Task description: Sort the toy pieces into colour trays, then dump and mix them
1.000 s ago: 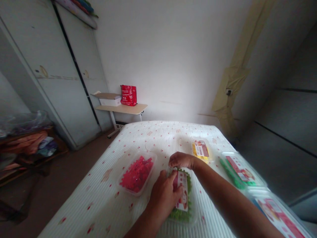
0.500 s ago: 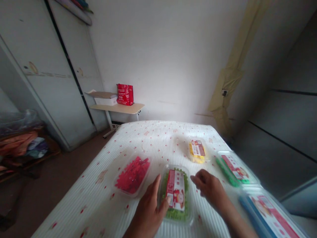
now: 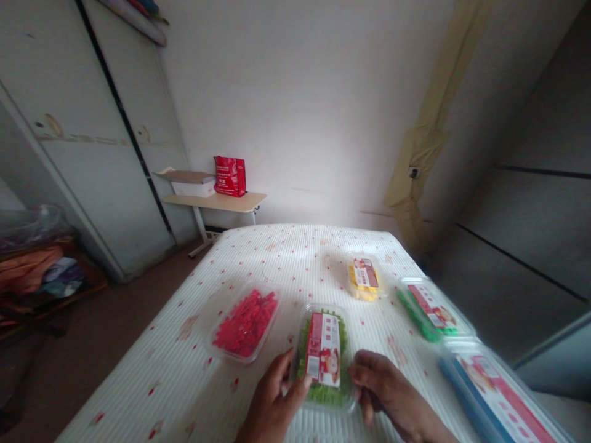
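A clear lidded plastic box of light green pieces (image 3: pixel 344 335) lies on the bed-like surface in front of me, a red-and-white label on its lid. My left hand (image 3: pixel 277 397) grips its left side, thumb on the lid by the label and fingers along the edge. At the lower right rim, my right hand (image 3: pixel 383 387) pinches the edge with curled fingers; some fingertips are hidden. Left of it lies a clear box of red pieces (image 3: pixel 246 325) with no label showing.
A box of yellow pieces (image 3: pixel 364 280) sits farther back. Along the right edge are a box of green pieces (image 3: pixel 431 311) and a box of blue pieces (image 3: pixel 498 394). The patterned white cover (image 3: pixel 184 363) spreads beneath. Beyond stands a small table (image 3: pixel 249 201) with a red bag (image 3: pixel 229 176).
My right hand has come down and left onto the right rim of the light green box. My left hand has shifted slightly lower along its side.
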`<state>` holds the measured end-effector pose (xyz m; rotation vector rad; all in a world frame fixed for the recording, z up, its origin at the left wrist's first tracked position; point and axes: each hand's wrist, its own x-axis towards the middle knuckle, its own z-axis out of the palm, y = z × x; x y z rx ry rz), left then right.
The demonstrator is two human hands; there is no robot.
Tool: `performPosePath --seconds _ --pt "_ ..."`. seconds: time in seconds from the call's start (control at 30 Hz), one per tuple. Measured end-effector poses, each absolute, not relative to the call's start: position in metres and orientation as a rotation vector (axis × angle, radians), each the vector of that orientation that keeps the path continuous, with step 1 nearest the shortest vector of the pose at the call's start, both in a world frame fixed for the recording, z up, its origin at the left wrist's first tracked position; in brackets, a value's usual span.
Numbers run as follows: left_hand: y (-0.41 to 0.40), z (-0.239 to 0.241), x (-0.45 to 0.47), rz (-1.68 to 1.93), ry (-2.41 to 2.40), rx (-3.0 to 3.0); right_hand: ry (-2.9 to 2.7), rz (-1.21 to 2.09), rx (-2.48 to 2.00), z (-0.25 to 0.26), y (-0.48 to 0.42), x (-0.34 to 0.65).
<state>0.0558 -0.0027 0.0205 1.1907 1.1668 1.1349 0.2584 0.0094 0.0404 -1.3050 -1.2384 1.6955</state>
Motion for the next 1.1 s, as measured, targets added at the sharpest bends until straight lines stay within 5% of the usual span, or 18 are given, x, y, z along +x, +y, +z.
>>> performPosePath --seconds 0.23,0.53,1.1 --pt "-0.003 0.017 0.060 1.188 1.211 1.190 -1.242 1.505 -1.424 0.045 0.006 0.247" --pt "-0.012 0.001 0.049 1.152 1.114 1.068 -1.185 1.856 -1.368 0.044 -0.011 0.253" --pt "-0.002 -0.016 0.055 1.142 0.993 1.132 -1.020 1.763 -1.379 0.039 -0.010 0.236"
